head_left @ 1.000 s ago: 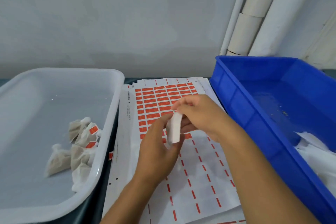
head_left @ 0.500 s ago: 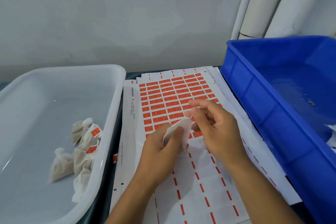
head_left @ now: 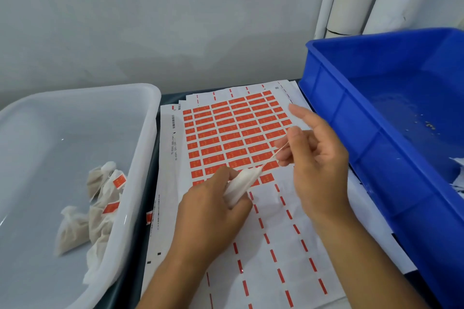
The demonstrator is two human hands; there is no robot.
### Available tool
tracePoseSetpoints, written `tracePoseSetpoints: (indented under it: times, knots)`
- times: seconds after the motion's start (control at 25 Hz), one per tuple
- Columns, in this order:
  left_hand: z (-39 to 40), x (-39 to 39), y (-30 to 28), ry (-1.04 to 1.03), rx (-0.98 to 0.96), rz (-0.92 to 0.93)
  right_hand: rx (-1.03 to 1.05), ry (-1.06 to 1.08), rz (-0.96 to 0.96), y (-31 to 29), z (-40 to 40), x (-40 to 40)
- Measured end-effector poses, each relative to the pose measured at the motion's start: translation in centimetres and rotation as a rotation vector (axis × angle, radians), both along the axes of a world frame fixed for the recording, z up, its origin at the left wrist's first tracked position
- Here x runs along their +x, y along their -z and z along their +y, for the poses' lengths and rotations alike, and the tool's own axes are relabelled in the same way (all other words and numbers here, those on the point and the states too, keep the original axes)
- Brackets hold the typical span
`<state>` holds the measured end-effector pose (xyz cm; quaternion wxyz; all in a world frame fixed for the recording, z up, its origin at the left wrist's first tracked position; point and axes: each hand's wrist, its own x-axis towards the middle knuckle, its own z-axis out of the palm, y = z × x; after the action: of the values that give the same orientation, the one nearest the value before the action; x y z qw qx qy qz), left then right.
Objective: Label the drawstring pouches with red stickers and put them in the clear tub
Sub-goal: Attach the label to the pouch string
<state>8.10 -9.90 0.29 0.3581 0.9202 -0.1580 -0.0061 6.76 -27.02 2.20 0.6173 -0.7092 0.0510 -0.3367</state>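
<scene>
Far left I log the clear tub [head_left: 140, 148], with several labelled pouches [head_left: 100, 211] heaped near its right wall. Centre: sticker sheet [head_left: 226, 133], its upper rows of red stickers intact. Over it my left hand [head_left: 213, 213] is clamped on a white pouch [head_left: 241, 185]; my right hand [head_left: 313, 155] pinches its drawstring [head_left: 273, 155], drawn taut. Blue bin [head_left: 351, 118] far right.

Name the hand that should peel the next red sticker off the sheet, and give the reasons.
Right. The right hand only pinches the drawstring and hovers above the red stickers; the left hand grips the pouch.
</scene>
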Motion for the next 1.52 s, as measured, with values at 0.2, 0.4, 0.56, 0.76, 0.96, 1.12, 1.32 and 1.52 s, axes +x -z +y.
tracePoseSetpoints:
  times: [0.2,0.4,0.56,0.76,0.96,1.12,1.32,1.52]
  knots:
    - [-0.4,-0.5,-0.1,0.038,0.059,-0.064,0.039,-0.076,-0.001,-0.3,0.1,0.0]
    - [-0.5,-1.0,0.0,0.138,-0.023,-0.049,0.091,-0.210,0.026,-0.4,1.0,-0.1]
    - [-0.6,-0.8,0.0,0.109,0.099,-0.039,0.179,-0.196,0.076,-0.4,0.3,0.1]
    - [-0.7,-0.9,-0.7,0.114,-0.076,-0.001,0.249,-0.276,0.063,-0.8,0.3,-0.1]
    - [-1.0,-0.8,-1.3,-0.067,-0.432,0.068,0.214,-0.361,0.030,-1.2,0.7,-0.5]
    - [-0.6,-0.5,-1.7,0.001,-0.551,0.444,0.113,-0.437,0.010,-1.6,1.4,-0.9]
    - [-0.3,-0.4,-1.7,0.077,-0.547,0.563,0.018,-0.509,-0.038,-1.9,2.1,-1.5]
    - [-0.1,-0.3,-1.7,0.093,-0.667,0.605,-0.068,-0.667,0.026,-1.8,2.7,-2.2]
